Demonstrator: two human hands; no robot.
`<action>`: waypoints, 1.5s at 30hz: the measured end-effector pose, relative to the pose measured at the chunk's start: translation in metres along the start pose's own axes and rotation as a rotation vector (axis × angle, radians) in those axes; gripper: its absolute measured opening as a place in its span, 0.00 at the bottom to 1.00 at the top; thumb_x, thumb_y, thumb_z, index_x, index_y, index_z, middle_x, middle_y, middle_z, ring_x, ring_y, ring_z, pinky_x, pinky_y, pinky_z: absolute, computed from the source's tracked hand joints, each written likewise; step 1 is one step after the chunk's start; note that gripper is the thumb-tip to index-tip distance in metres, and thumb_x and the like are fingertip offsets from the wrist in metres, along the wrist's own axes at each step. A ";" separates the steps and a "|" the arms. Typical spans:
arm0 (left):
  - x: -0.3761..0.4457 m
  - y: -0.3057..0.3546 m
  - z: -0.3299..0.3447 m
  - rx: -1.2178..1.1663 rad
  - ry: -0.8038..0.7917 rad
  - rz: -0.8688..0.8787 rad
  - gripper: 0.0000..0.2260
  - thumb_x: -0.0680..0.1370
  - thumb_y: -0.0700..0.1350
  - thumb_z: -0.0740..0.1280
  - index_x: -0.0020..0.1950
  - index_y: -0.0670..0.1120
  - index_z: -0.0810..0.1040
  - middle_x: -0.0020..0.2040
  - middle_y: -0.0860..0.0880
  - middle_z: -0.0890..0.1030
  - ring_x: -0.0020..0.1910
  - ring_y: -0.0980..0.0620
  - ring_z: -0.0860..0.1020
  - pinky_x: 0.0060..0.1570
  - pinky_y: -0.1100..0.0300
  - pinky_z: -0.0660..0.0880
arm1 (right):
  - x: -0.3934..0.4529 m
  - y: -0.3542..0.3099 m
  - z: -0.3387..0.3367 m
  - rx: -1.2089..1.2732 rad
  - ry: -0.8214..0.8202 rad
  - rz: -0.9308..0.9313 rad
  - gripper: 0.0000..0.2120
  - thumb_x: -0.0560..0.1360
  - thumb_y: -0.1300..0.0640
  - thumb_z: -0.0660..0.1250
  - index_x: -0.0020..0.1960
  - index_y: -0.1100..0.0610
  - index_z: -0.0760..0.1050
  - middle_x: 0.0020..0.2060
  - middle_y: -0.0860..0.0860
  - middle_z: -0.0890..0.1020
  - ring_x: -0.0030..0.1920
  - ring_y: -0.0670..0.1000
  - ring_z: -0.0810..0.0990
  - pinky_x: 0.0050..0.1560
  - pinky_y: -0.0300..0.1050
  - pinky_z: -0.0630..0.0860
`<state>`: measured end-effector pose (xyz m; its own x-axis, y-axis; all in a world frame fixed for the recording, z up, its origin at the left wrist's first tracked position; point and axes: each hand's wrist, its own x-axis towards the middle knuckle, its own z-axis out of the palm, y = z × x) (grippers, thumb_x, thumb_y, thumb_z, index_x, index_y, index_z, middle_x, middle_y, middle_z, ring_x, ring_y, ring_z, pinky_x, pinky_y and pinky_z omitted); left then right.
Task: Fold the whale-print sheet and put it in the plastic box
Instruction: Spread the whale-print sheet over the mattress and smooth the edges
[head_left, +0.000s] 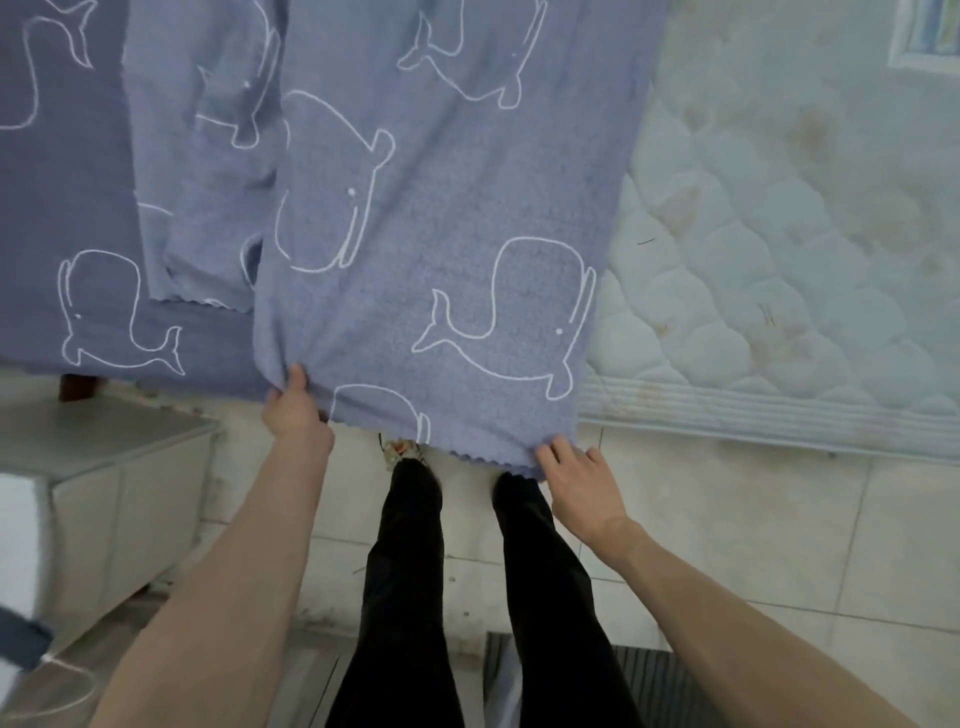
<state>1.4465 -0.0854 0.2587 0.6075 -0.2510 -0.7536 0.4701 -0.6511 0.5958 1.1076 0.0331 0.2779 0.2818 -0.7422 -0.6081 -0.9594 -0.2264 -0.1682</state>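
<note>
Whale-print blue-grey cotton sheet (426, 218) hangs folded over the mattress edge; my left hand (295, 410) pinches its near corner, my right hand (579, 483) grips the other. Folding unfinished, box unseen.

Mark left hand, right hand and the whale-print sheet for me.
left hand (296, 410): head view, back of the hand, gripping the sheet's near-left corner.
right hand (582, 483): head view, back of the hand at the near-right corner.
whale-print sheet (441, 208): head view, middle of the top folded layer.

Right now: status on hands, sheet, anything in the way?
Left hand grips the whale-print sheet at its near edge. Right hand holds the near right corner. Sheet part-folded over the mattress. Plastic box not identifiable.
</note>
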 end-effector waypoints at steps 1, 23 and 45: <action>0.005 0.000 -0.007 -0.009 0.018 0.007 0.11 0.82 0.46 0.70 0.62 0.43 0.78 0.62 0.43 0.82 0.59 0.43 0.82 0.62 0.45 0.79 | 0.000 -0.001 0.002 -0.004 -0.040 0.027 0.27 0.56 0.69 0.71 0.53 0.55 0.73 0.47 0.53 0.76 0.36 0.57 0.79 0.39 0.47 0.62; 0.050 -0.028 -0.031 0.104 -0.053 -0.155 0.13 0.80 0.42 0.71 0.65 0.43 0.78 0.56 0.48 0.83 0.49 0.52 0.83 0.59 0.52 0.81 | 0.033 -0.011 0.054 0.944 -0.174 0.817 0.07 0.73 0.61 0.65 0.50 0.55 0.76 0.46 0.51 0.78 0.43 0.53 0.76 0.40 0.42 0.70; 0.075 -0.058 -0.033 -0.087 -0.347 -0.244 0.21 0.84 0.53 0.65 0.74 0.44 0.73 0.69 0.45 0.79 0.65 0.46 0.80 0.63 0.45 0.78 | 0.031 0.002 0.059 2.015 0.098 0.766 0.09 0.78 0.58 0.71 0.56 0.60 0.79 0.48 0.51 0.87 0.47 0.49 0.86 0.50 0.47 0.82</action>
<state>1.4863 -0.0429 0.1769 0.2281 -0.3328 -0.9150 0.6346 -0.6619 0.3989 1.1134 0.0466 0.2131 -0.1273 -0.3754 -0.9181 0.4534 0.8012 -0.3905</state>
